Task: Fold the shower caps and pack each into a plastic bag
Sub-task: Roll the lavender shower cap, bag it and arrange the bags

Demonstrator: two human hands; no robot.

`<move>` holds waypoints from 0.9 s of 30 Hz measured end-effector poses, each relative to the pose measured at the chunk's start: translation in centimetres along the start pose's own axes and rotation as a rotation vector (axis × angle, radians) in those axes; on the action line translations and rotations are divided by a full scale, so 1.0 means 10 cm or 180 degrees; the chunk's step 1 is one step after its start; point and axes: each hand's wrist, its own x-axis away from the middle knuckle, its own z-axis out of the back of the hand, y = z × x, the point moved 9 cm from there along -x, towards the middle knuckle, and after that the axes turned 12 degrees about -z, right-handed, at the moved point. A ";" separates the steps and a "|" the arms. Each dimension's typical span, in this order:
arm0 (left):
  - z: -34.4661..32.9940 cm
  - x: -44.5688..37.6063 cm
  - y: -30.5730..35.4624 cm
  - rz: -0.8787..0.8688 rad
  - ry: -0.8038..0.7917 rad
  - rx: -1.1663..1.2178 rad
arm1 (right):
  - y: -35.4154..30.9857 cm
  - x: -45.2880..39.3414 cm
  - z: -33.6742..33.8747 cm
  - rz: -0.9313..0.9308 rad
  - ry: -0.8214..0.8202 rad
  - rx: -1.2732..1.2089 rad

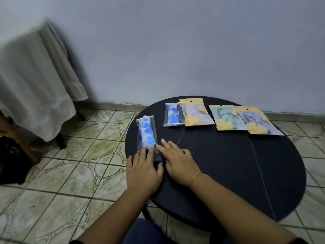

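A folded blue-and-white shower cap sits inside a clear plastic bag point(146, 132) at the left edge of the round black table point(228, 173). My left hand point(143, 170) lies flat on the bag's near end, fingers spread. My right hand point(177, 160) rests flat beside it, fingertips touching the bag's near right corner. A second bagged blue cap point(172, 114) lies further back. Three packs with yellow header cards hold a pink cap point(196, 112), a green cap point(226, 118) and a grey cap point(257, 123).
A cloth-draped piece of furniture point(35, 81) with wooden legs stands at the left on the tiled floor point(70, 173). A dark object point(12, 159) lies at the far left. The wall point(175, 50) runs close behind the table.
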 end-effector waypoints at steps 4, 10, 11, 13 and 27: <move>0.10 0.22 0.14 -0.0500 0.0234 0.0080 | 0.09 0.21 -0.04 0.0091 -0.0343 0.0315; 0.24 0.43 0.29 -0.1328 0.0340 0.0464 | 0.39 0.70 0.08 -0.0074 -0.0326 0.0054; 0.24 0.44 0.32 -0.1412 0.0329 0.0562 | 0.44 0.79 0.09 -0.0107 -0.0324 0.0040; 0.20 0.47 0.38 -0.1509 0.0335 0.0758 | 0.49 0.96 0.13 -0.0136 -0.0264 0.0035; 0.12 0.51 0.62 -0.0874 0.0044 0.2263 | 0.83 1.32 0.42 -0.0961 0.0381 -0.0587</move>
